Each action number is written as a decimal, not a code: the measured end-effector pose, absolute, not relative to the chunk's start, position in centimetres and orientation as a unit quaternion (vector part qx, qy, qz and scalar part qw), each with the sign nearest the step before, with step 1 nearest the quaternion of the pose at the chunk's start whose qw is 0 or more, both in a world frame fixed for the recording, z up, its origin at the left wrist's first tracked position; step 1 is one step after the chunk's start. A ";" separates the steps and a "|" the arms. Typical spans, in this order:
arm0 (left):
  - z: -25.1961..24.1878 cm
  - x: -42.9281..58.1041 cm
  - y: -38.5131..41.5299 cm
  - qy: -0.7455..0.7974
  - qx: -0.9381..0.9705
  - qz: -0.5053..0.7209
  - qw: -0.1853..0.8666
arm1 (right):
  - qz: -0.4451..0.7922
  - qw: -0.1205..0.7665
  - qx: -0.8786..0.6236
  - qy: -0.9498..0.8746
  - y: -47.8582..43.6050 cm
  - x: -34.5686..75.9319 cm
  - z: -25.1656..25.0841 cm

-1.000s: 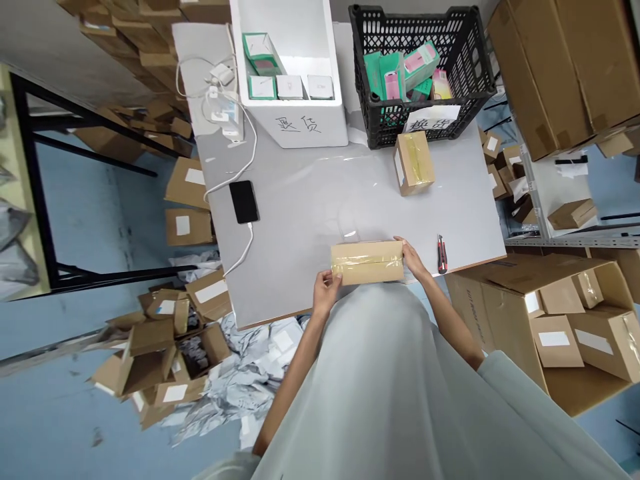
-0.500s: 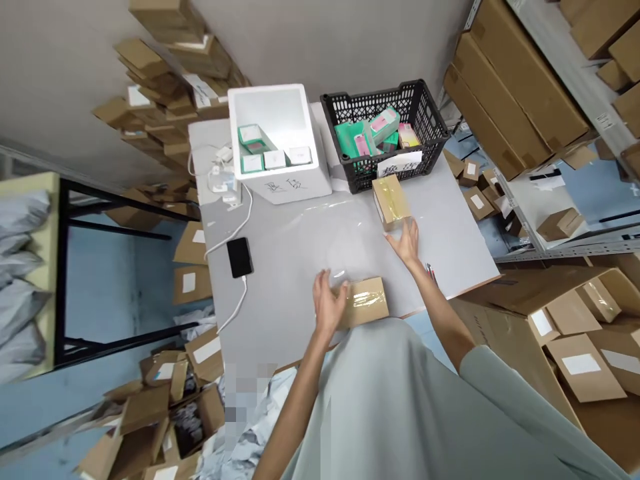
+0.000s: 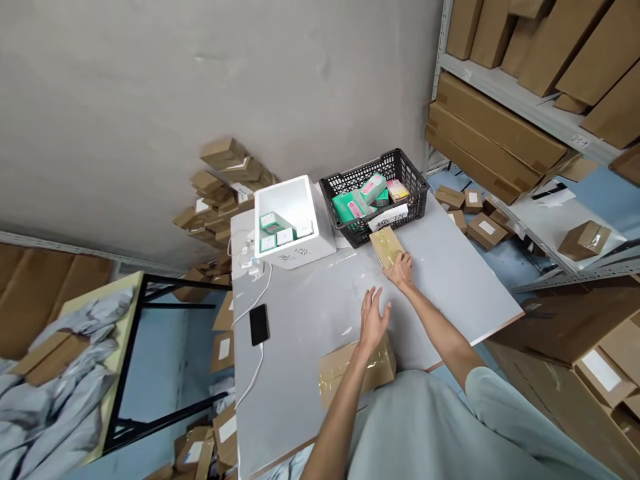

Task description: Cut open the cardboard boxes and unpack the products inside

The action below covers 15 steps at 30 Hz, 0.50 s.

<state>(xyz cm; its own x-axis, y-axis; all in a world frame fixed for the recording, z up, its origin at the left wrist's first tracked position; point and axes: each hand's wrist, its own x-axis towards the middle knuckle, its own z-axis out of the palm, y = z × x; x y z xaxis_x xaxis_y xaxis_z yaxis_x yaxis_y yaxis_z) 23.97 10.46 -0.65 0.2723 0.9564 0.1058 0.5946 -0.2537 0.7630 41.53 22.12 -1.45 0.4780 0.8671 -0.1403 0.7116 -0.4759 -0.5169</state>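
My right hand (image 3: 400,268) grips the near end of a small taped cardboard box (image 3: 385,244), its fingers curled over the corner. That box lies on the grey table against the front of the black crate. My left hand (image 3: 373,321) is open, fingers apart and holding nothing, between the two boxes. Beneath my left wrist and forearm, close to my body, lies a second taped cardboard box (image 3: 333,373), partly covered by the arm.
A black plastic crate (image 3: 356,235) with green and pink packages and a white foam box (image 3: 320,243) with small cartons stand at the table's back. A phone (image 3: 259,325) on a white cable lies left. Shelves (image 3: 505,80) with cartons rise at right.
My left hand has left the near box and reached forward. My right hand has closed on the far box. The view has tilted up, showing more wall.
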 end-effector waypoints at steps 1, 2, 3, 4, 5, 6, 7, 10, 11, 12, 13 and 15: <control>-0.8 24.1 10.5 0.529 0.735 0.294 0.308 | 0.195 0.198 -0.834 -0.477 22.1 42.3 -1.4; -1.0 24.2 10.5 0.530 0.733 0.295 0.308 | 0.191 0.198 -0.832 -0.482 21.9 43.2 -1.4; -1.1 24.3 10.7 0.530 0.732 0.297 0.308 | 0.183 0.197 -0.831 -0.486 21.7 44.2 -1.4; -1.2 24.5 11.0 0.531 0.731 0.299 0.309 | 0.172 0.197 -0.833 -0.488 21.4 45.3 -1.3; -1.2 24.7 11.3 0.531 0.730 0.301 0.309 | 0.160 0.199 -0.836 -0.486 21.1 46.5 -1.3; -1.3 25.0 11.7 0.531 0.729 0.303 0.309 | 0.147 0.203 -0.841 -0.480 20.8 47.7 -1.2; -1.2 25.4 12.1 0.530 0.728 0.304 0.310 | 0.135 0.208 -0.846 -0.472 20.4 48.9 -1.1; -1.0 27.1 13.5 0.522 0.732 0.305 0.313 | 0.106 0.225 -0.863 -0.440 19.7 52.0 -0.8; -0.8 27.8 14.0 0.518 0.734 0.305 0.316 | 0.102 0.226 -0.868 -0.429 19.7 52.8 -0.7; -0.6 28.6 14.5 0.514 0.736 0.304 0.320 | 0.103 0.226 -0.874 -0.418 19.6 53.6 -0.7; -0.3 29.4 14.9 0.509 0.738 0.302 0.324 | 0.109 0.223 -0.878 -0.408 19.7 54.3 -0.6; 0.5 30.9 15.6 0.498 0.743 0.297 0.332 | 0.131 0.220 -0.880 -0.399 19.7 55.6 -0.6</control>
<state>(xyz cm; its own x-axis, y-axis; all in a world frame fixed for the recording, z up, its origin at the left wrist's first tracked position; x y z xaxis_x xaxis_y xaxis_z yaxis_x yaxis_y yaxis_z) 30.90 15.62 0.49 0.3263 0.9387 0.1110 0.5434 -0.2824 0.7906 55.63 19.66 -0.62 0.6465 0.7609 -0.0559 0.6455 -0.5846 -0.4916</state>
